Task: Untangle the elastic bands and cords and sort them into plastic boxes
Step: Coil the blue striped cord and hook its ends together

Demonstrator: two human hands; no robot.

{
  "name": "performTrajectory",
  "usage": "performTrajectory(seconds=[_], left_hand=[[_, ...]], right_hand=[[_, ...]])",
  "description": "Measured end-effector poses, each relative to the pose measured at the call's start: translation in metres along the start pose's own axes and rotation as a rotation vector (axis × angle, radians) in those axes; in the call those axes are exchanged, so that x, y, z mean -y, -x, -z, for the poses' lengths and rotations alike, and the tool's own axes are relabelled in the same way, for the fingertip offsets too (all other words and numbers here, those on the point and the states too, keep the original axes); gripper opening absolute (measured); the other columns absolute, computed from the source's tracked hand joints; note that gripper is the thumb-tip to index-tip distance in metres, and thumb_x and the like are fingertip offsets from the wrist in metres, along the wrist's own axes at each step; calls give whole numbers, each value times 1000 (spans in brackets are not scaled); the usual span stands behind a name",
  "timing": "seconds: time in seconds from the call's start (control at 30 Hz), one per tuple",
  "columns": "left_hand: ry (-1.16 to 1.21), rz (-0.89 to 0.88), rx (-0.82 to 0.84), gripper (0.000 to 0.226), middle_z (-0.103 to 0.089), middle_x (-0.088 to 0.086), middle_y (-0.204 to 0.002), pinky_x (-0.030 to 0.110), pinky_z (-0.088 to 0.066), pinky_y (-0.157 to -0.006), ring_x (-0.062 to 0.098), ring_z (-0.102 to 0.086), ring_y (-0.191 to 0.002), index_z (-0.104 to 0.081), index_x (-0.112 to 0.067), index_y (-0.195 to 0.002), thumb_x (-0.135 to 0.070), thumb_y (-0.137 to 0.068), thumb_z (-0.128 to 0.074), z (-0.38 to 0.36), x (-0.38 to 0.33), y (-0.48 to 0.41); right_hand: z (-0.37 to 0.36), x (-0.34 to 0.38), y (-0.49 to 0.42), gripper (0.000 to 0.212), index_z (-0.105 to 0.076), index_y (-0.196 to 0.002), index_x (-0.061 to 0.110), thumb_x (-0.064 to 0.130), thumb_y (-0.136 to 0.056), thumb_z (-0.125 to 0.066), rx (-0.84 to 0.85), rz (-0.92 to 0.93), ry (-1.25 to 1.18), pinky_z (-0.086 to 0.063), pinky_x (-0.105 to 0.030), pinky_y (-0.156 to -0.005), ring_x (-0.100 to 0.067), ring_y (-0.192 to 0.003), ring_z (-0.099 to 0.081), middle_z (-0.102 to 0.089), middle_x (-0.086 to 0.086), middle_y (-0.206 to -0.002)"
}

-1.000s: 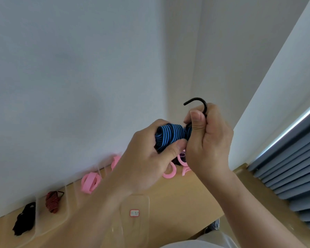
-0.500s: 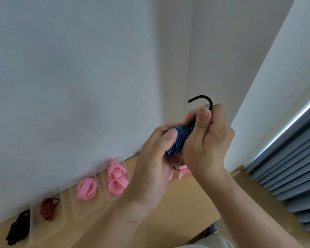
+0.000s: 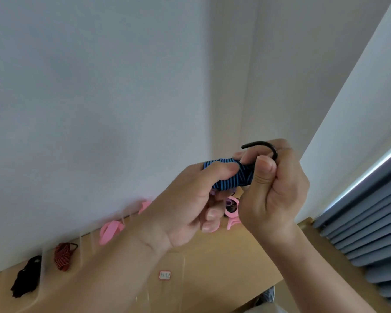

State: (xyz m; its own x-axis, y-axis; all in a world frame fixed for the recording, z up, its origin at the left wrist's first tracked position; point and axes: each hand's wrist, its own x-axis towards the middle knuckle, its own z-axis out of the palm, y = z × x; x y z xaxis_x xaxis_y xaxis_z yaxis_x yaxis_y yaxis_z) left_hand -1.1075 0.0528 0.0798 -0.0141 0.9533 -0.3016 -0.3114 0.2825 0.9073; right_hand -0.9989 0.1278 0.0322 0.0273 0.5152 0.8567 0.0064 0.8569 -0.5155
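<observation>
Left hand (image 3: 185, 206) has turned since the earlier frame: its thumb now lies across the top of the blue-and-black striped cord (image 3: 230, 178), with the fingers curled beneath, gripping the wound bundle. The right hand (image 3: 273, 193) is closed round the cord's end, thumb pressed against it, and the black hook (image 3: 262, 145) projects above the knuckles. Both hands hold the cord in the air above the table (image 3: 224, 256), outside every box. Hazard: the cord is probably elastic and under tension. If either grip slips while a turn is pulled free, the hook may spring back at the fingers, or loosened turns may tangle again. Clear plastic boxes (image 3: 86, 240) stand along the wall, holding a black cord (image 3: 26, 276), a red striped cord (image 3: 62, 259) and pink bands (image 3: 110, 231). Loose pink bands (image 3: 231, 213) lie below the hands, partly hidden by them. A labelled clear box (image 3: 178, 265) lies nearer, partly covered by the left forearm. A grey blind (image 3: 359, 222) hangs at the right.
</observation>
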Motion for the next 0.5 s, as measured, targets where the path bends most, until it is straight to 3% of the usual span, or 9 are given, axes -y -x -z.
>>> performTrajectory(seconds=[0.13, 0.23, 0.33, 0.5], left_hand=[[-383, -280, -214, 19, -46, -13, -52, 17, -28, -36, 4, -38, -37, -54, -23, -79, -37, -80, -66, 0, 6, -5], [-671, -444, -252, 22, -57, -13, -58, 12, -36, -39, 3, -49, -41, -50, -29, -89, -42, -82, -65, 5, 8, -4], [-831, -551, -274, 25, -67, -16, -74, 15, -41, -39, 7, -63, -50, -43, -36, -98, -38, -90, -67, 6, 12, -3], [-1232, -758, -414, 43, -57, -19, -90, 26, -50, -58, 8, -60, -80, -41, -32, -122, -43, -89, -67, 19, 17, -3]], right_hand=[[2, 7, 5, 41, -58, -90, 2, 24, -111, -31, 30, -82, 69, -41, -9, -73, -3, -84, -59, -61, -1, -93], [3, 12, 2, 38, -61, -87, -4, 15, -108, -36, 36, -125, 119, -40, -8, -74, -1, -86, -58, -64, 0, -100], [4, 15, -1, 34, -65, -96, -1, 15, -106, -37, 67, -201, 151, -40, -5, -75, 7, -89, -59, -66, 5, -104], [5, 13, -8, 32, -68, -105, 9, 20, -106, -39, 237, -275, 161, -40, -4, -69, 7, -83, -59, -63, 12, -96]])
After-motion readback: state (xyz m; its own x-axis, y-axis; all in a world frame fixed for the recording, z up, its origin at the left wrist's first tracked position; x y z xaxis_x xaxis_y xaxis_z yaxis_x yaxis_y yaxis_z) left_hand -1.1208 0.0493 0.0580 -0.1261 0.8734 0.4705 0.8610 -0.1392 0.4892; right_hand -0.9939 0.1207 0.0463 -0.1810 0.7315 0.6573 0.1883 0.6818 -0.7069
